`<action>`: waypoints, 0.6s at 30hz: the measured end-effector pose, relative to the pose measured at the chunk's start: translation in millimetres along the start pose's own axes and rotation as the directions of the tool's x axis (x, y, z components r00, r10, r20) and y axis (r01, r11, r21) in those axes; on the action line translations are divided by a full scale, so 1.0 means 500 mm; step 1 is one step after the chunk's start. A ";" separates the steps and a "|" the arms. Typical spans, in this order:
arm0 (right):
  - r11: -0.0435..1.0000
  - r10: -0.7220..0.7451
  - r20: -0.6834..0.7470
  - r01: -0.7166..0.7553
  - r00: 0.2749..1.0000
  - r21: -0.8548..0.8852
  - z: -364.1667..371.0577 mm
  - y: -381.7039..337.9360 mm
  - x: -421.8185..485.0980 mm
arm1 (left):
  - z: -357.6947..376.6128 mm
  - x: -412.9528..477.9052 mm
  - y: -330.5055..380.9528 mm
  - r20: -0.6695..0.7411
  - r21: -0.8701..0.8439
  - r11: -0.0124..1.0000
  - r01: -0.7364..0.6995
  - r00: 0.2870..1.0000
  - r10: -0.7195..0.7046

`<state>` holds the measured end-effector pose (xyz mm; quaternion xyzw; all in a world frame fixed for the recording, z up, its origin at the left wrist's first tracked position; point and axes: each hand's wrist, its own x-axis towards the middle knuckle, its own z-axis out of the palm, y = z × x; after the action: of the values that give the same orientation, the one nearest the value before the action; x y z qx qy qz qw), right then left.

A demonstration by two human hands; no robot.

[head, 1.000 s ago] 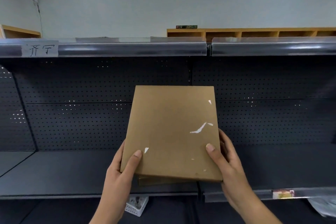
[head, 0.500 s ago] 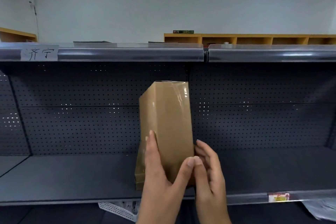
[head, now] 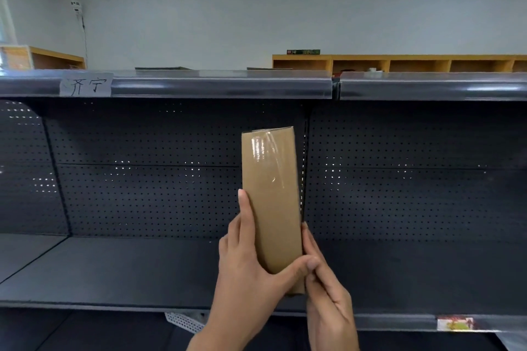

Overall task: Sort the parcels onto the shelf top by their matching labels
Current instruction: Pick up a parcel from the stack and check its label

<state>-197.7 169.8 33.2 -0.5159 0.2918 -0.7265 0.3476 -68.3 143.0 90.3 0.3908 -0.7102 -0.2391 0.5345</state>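
I hold a brown cardboard parcel (head: 271, 194) upright in front of the dark shelving, its narrow taped side facing me. My left hand (head: 245, 273) wraps its lower left side, thumb across the front. At the lower right edge my right hand (head: 328, 293) presses against it with the fingers. The shelf top (head: 222, 85) runs across above, and a handwritten paper label (head: 85, 85) is stuck on its front strip at the left. No label shows on the parcel's visible side.
A black pegboard back panel (head: 142, 179) and a lower shelf board (head: 114, 271) lie behind the parcel. Flat dark items (head: 162, 68) rest on the shelf top. Wooden cubbies (head: 399, 64) line the far wall. A white basket (head: 185, 322) sits below, and a price tag (head: 454, 323) at lower right.
The parcel has been turned from its broad face to its narrow taped side and lifted a little. My hands have come closer together at its lower end.
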 end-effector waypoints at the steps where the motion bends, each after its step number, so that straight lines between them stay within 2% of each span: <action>1: 1.000 0.008 0.005 -0.008 1.000 0.023 -0.001 0.003 -0.003 | -0.004 0.004 -0.004 0.012 0.025 1.000 -0.009 1.000 0.008; 2: 1.000 -0.002 0.019 0.001 1.000 0.016 -0.001 0.003 -0.002 | -0.007 0.008 -0.011 0.023 0.016 1.000 -0.011 1.000 0.011; 5: 0.973 -0.082 0.155 0.113 0.985 -0.203 -0.007 -0.007 0.017 | -0.017 0.021 -0.042 -0.014 -0.119 0.993 -0.001 1.000 0.000; 7: 0.947 -0.093 0.200 0.149 0.975 -0.285 -0.017 -0.019 0.047 | -0.026 0.031 -0.062 -0.056 -0.224 0.974 0.017 0.998 -0.031; 10: 0.899 -0.152 0.052 0.160 0.987 -0.408 -0.047 -0.038 0.099 | -0.046 0.051 -0.083 -0.069 -0.408 0.912 0.049 0.994 -0.084; 13: 0.803 -0.171 -0.121 0.067 0.978 -0.592 -0.089 -0.055 0.141 | -0.074 0.072 -0.111 -0.049 -0.512 0.857 0.061 0.994 -0.100; 16: 0.836 -0.028 -0.238 -0.108 0.971 -0.539 -0.125 -0.068 0.166 | -0.099 0.092 -0.142 0.031 -0.581 0.803 0.134 0.989 -0.143; 18: 0.905 0.122 -0.176 -0.182 0.977 -0.385 -0.139 -0.070 0.173 | -0.110 0.104 -0.156 0.073 -0.622 0.761 0.184 0.981 -0.177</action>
<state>-290.8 125.0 87.3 -0.4963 0.4980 -0.6585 0.2683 0.4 60.0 78.1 0.2564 -0.5523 -0.5135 0.6047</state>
